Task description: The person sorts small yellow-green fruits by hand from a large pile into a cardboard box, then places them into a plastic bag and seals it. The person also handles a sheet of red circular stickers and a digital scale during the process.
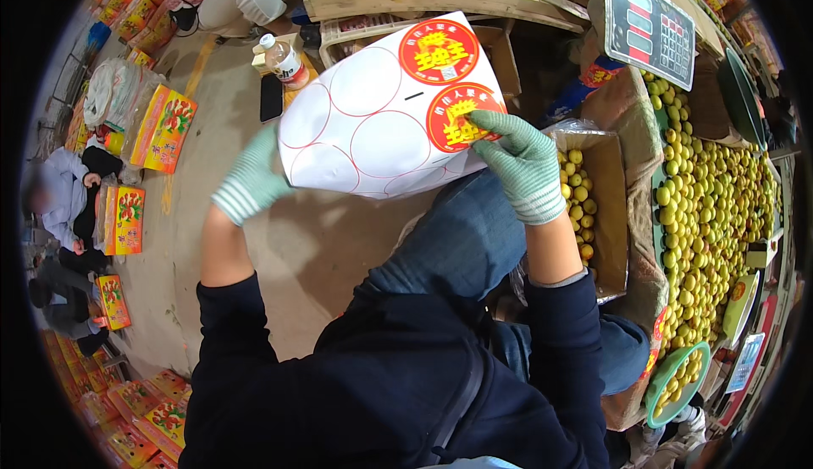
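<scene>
A white sticker sheet is held up, slightly bent, above my lap. It bears several outlined blank circles and two round red-and-yellow stickers with writing. My left hand, in a green knit glove, grips the sheet's left edge; its fingertips are hidden behind the paper. My right hand, gloved alike, has thumb and forefinger at the right rim of the lower sticker. Whether that rim is lifted I cannot tell. The upper sticker lies flat near the sheet's top corner.
Right of my knee stands a plastic-lined cardboard box holding yellow-green fruit. Beyond it, a padded bin holds heaped fruit and a green basin. A digital scale panel rises above. A bottle and phone lie ahead; people sit left.
</scene>
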The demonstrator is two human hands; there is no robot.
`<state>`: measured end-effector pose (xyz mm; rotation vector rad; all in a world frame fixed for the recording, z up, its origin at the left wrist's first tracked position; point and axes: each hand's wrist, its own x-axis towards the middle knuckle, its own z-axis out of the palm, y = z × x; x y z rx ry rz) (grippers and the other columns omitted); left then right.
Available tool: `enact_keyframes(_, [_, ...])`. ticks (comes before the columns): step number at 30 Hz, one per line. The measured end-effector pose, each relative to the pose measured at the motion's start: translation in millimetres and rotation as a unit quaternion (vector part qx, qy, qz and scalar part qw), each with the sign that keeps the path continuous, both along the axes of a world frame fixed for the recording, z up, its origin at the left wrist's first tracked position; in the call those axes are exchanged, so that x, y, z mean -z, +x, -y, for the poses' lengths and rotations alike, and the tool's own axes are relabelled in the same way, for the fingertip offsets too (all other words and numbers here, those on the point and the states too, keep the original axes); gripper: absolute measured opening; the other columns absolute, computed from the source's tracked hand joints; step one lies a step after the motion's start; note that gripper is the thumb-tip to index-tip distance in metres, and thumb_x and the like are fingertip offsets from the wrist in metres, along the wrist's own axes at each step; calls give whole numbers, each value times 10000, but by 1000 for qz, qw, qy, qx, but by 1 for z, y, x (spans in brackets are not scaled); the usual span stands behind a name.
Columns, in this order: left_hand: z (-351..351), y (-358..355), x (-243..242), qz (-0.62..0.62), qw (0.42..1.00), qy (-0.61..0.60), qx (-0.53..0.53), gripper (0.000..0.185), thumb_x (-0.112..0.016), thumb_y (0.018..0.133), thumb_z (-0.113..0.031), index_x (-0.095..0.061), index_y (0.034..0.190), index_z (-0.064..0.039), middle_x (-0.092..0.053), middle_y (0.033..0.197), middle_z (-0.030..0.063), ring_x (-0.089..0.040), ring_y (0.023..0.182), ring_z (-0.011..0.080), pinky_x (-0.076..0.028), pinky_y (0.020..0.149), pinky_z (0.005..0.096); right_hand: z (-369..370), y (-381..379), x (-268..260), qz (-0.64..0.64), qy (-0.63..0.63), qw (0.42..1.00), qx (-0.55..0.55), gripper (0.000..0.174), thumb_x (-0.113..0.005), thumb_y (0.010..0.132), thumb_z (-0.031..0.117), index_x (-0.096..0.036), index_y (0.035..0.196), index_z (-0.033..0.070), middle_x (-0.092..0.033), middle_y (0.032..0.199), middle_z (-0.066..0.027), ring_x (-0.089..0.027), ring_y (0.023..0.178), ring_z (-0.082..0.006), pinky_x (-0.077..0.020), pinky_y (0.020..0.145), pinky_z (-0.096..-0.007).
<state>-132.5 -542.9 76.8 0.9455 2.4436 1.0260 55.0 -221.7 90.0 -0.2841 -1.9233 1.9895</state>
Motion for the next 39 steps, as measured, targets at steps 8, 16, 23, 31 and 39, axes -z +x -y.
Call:
enact_keyframes(8, [-38, -52, -79, 317, 873, 372, -10, 724, -397, 997, -560, -482, 1349, 66, -583, 1313, 180, -586, 1178, 269, -446, 1034, 362, -7, -1, 7, -37, 101, 994, -30, 327, -579, 844, -131, -699, 1113, 13, -700, 1064, -76, -647, 930, -119, -505, 827, -221])
enact_keyframes(16, [-96, -28, -90, 291, 934, -5, 209, 738, -670, 871, -299, -355, 1466, 1, -617, 1235, 157, -668, 906, 170, -549, 758, 287, -26, -7, 5, -75, 232, 959, -143, 459, -548, 697, -222, -743, 976, 87, -669, 1145, -142, -630, 1085, -285, -416, 1044, -361])
enact_keyframes(23, [-115, -34, -22, 333, 928, 44, 160, 487, -778, 835, -297, -636, 1186, 9, -661, 947, 32, -605, 898, 96, -503, 814, 248, -25, -10, 18, -122, 187, 963, -154, 453, -549, 657, -230, -747, 863, 123, -723, 941, -72, -651, 1029, -254, -277, 1156, -479])
enact_keyframes(31, [-107, -8, -13, 335, 934, 72, 102, 285, -784, 817, -220, -724, 973, 11, -697, 837, 9, -601, 765, 65, -502, 703, 240, -29, -15, 32, -16, 206, 978, -31, 391, -500, 692, -222, -725, 885, 32, -656, 1013, -115, -635, 958, -231, -495, 861, -310])
enact_keyframes(39, [-117, 19, -19, 154, 985, -27, 77, 306, -718, 861, -211, -692, 1076, 5, -705, 884, 55, -630, 813, 97, -525, 757, 266, 47, -22, 2, -153, 492, 837, 183, 281, -749, 695, 54, -693, 970, 43, -646, 1062, -140, -610, 924, -345, -493, 852, -414])
